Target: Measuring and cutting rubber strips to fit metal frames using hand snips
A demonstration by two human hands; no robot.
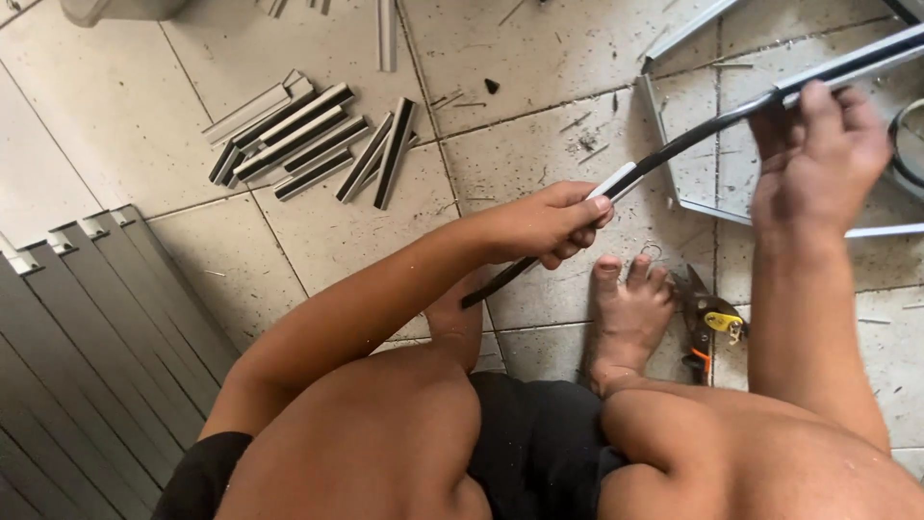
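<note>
Black rubber strip [674, 154]: gripped by closed left hand [549, 223] and right hand [818, 159]. Cut aluminium pieces [308, 144] far left; snips [707, 323] near right, on floor [539, 116].

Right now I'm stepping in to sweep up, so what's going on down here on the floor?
A person sits on the tiled floor, feeding a black rubber strip into a light metal profile. The left hand grips the strip's lower part; the right hand pinches it where it meets the profile. Snips with yellow and orange handles lie beside the bare foot. A pile of short cut profile pieces lies further out, and grey slats lie to the left.
</note>
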